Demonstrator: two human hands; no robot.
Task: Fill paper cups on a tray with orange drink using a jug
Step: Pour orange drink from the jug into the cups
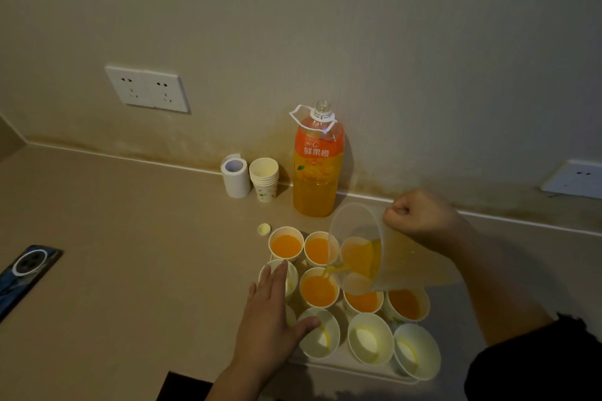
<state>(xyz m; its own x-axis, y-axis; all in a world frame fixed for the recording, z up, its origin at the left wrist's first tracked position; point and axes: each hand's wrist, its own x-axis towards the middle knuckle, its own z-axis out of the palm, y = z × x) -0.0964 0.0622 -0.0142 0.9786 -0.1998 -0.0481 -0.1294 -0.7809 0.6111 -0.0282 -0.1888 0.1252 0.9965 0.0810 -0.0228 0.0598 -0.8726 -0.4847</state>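
Nearest me, low in the frame, the white tray (358, 368) shows only its front lip. On it stand thin paper cups, and the front row (369, 337) is empty but for yellow dregs. I judge them feather-light and soft-walled, easy to tip or crush. So my left hand (270, 312) lies flat over the cups at the tray's left side, fingers straight, thumb on a front cup's rim, steadying rather than squeezing.

Just beyond, at centre, the cup being filled (318, 290) takes a thin stream from the jug (361, 251). The jug is translucent, stiff plastic, tilted steeply leftward with little drink left in it, so probably light. My right hand (420, 216), right of centre, is clenched round what I take to be the jug's handle. That is the place to hold, since the smooth wall would likely slip when wet.

Farther back are the yellow bottle cap (264, 229), the uncapped orange drink bottle (316, 166), a stack of spare cups (264, 177) and a paper roll (235, 176) against the beige wall.
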